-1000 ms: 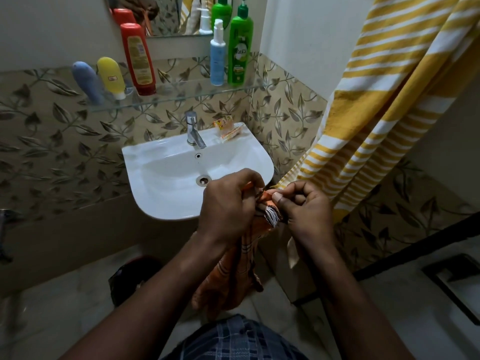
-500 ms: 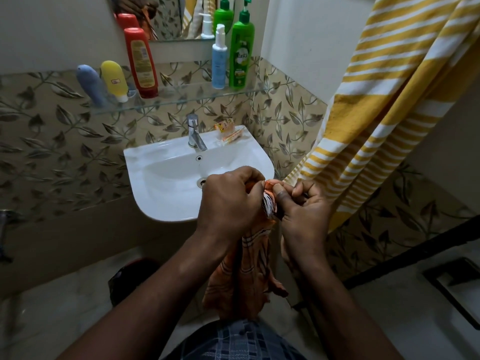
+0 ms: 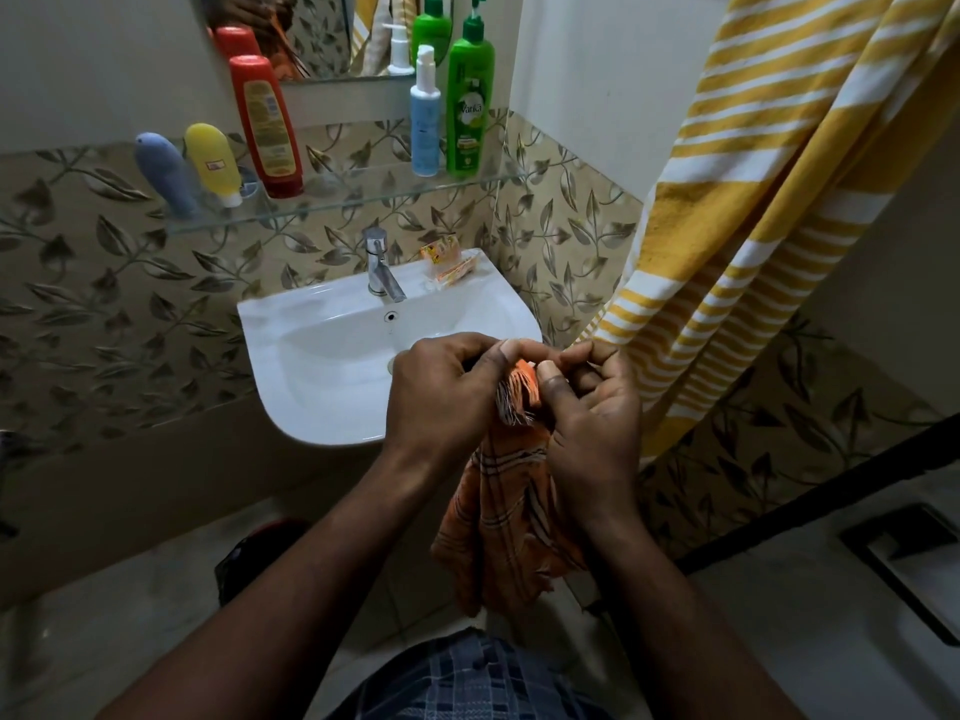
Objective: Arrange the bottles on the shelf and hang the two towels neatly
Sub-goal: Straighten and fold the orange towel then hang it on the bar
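just in front of the sink (image 3: 270, 324), both hands are curled onto the fringed top edge of the orange checked towel (image 3: 509, 527): the left hand (image 3: 441, 402) and the right hand (image 3: 597, 423) pinch it close together, nearly touching. the towel hangs bunched, its long axis roughly vertical, fringed end up at the fingers, loose end pointing down toward the floor (image 3: 104, 641). with so narrow a pinch on a thin edge, i judge a corner could slip free and the cloth drop, or it could go up twisted and hang crooked beside the yellow striped towel (image 3: 753, 226).
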Motion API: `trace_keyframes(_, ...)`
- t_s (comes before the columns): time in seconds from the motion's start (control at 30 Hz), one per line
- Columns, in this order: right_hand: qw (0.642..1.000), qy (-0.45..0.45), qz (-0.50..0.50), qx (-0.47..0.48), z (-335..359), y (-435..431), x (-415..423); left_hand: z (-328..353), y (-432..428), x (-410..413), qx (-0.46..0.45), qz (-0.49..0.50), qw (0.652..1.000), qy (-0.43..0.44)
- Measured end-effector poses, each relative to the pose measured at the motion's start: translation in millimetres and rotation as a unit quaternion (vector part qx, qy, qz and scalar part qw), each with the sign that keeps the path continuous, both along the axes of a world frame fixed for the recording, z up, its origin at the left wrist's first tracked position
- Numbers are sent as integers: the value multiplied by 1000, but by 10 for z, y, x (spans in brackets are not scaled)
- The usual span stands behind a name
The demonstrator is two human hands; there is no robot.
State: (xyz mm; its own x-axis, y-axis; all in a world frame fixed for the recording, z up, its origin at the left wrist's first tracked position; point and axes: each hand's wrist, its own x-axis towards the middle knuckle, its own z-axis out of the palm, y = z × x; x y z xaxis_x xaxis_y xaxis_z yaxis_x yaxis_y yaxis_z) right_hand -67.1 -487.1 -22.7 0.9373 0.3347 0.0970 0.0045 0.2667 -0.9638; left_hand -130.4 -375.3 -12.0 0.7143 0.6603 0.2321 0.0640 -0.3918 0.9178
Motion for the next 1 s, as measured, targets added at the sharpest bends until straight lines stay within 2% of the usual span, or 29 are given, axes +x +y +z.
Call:
trace_keyframes(0.07, 1000, -2, -26, 15, -16, 16, 9, 0, -5, 15, -4, 0, 1000, 0)
trace_keyframes(0.17, 999, -6, -43, 10, -52, 33, 8, 27, -46, 20, -70, 8, 997, -34)
trace_keyframes(0.33, 997, -10, 10, -82, -166, -16, 133, 80, -32, -13, -97, -29, 994, -36)
trace_keyframes(0.47, 992, -56, 52, -105, -155, -117, 236, 132, 131, -1, 44, -67, 997, 11)
trace_keyframes(0.57, 982, -111, 81, -132, -112, -129, 232, 267, 203, 24, 159, -89, 983, 28)
trace_keyframes(0.67, 970, -176, 77, -148, -55, -89, 230, 423, 276, 37, 235, -113, 964, 41)
trace_keyframes(0.8, 953, -247, 29, -172, 3, -54, 297, 573, 389, 38, 270, -140, 951, 54)
trace_keyframes(1.0, 963, -218, 119, -103, 64, -64, 417, 656, 523, -16, 246, -201, 945, 80)
